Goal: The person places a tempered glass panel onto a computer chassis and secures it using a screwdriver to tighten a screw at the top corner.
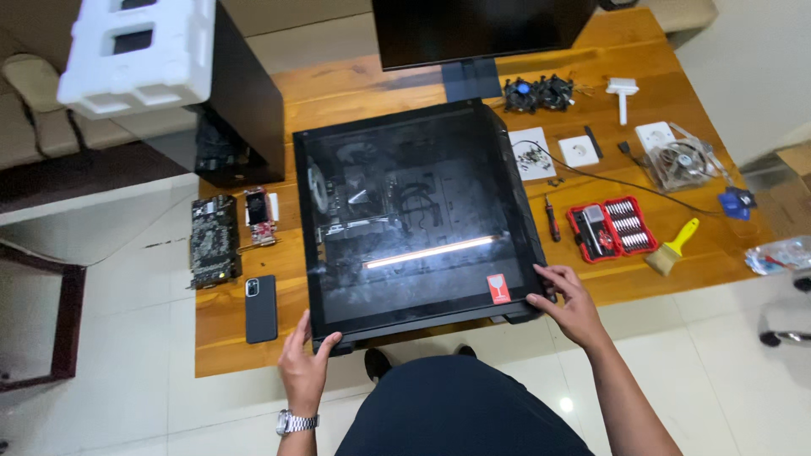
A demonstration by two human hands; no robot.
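Gripping the tinted glass side panel [414, 219] at its two near corners: left hand [304, 367] curled around the near-left corner with the fingers wrapped over the frame, right hand [568, 304] pressed on the near-right corner with the fingers spread along the edge. Hard to tell whether the right thumb hooks underneath or only rests there. Lying flat over the computer case, close to the near edge of the wooden table [338, 93], just right of the dark phone [261, 308] and the graphics card [213, 241].

Judged from the hold, mid-handling of the panel, both corners taken and the pane level on the case. Any lift or shift from here calls for an even pull at both corners, keeping the glass level and clear of the small screwdriver [552, 221] and the red bit set [612, 230] towards the right edge, with the yellow-handled brush [673, 248] beyond.

Inside the case, only dim shapes through dust and the bright streak of a reflected light. Impossible to say whether screws hold the far edge. Cut off by the top of the view: the monitor [481, 29] at the far edge and the white foam block [135, 55] at the far-left corner.
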